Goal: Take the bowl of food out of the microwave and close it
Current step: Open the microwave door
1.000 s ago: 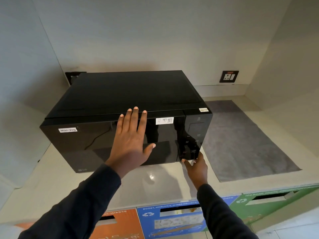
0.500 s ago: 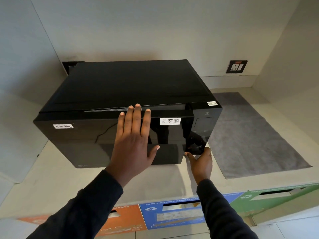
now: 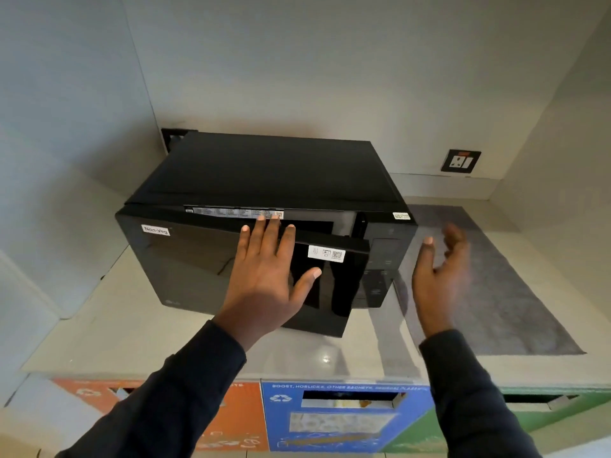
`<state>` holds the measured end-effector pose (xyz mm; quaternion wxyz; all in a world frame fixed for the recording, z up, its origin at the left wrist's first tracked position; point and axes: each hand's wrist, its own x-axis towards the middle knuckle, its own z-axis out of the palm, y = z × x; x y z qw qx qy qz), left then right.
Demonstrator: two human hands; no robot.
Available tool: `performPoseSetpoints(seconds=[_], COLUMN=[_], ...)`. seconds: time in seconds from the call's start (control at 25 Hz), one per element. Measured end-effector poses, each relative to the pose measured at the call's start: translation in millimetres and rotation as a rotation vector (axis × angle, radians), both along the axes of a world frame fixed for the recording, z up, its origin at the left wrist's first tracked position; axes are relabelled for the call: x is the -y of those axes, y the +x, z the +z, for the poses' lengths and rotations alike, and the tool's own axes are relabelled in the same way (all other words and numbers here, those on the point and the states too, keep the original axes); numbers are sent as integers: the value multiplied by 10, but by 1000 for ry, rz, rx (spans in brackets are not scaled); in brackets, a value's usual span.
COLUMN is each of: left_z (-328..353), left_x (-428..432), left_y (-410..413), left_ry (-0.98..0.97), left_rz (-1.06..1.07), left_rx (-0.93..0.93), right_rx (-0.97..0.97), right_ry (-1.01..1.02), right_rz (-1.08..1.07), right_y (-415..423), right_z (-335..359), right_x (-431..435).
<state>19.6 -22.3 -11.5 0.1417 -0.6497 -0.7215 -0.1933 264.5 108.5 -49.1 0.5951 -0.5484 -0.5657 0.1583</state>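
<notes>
Glossy black microwave door stands slightly ajar.
Left hand is laid flat on it, fingers spread; blurred right hand is held open, right of it.

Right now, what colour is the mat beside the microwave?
Grey, a plain flat mat lying on the counter to the right of the black microwave, seen in the head view.

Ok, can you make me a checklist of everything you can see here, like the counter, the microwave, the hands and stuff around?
Surface: pale counter, grey mat at right.
Job's things: black microwave, door ajar; bowl not visible.
Clutter: nothing seen.
Grippers: left hand flat on the door; right hand open, blurred, touching nothing.
Cables: nothing seen.
Surroundings: wall socket; orange, blue and green recycling bins below.
</notes>
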Motion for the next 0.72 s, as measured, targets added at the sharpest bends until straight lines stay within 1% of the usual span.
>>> performPoseSetpoints(seconds=[0.04,0.08,0.12,0.2,0.24,0.28,0.32,0.44,0.52,0.64,0.72], left_z=[33,66,103,196,258,325,394,580,683,752,743], left_x=[49,101,156,270,338,389,449,644,799,1050,1120], left_y=[65,129,191,314,379,439,499,637,662,654,595], left_ry=[-17,-32,-48,-99,-133,-165,-188,-237,-308,-446,-545], left_rz=[33,61,89,152,191,230,273,391,461,565,613], left_rx=[29,54,78,132,148,155,161,209,249,181,112], right_rx=[47,136,256,584,761,897,964,991,1017,1025,1024], right_ry=[49,72,77,31,8,2,18,42,42,66,71], right_rz=[24,77,148,257,261,236,215,221,229,288,279], right_y=[-27,-77,-146,-306,-376,-421,-446,-396,-377,-302,-266], right_z=[206,375,498,584,560,503,452,386,383,387,393], right_x=[-20,-62,-119,-194,-201,-206,-201,-201,-231,-207,-244])
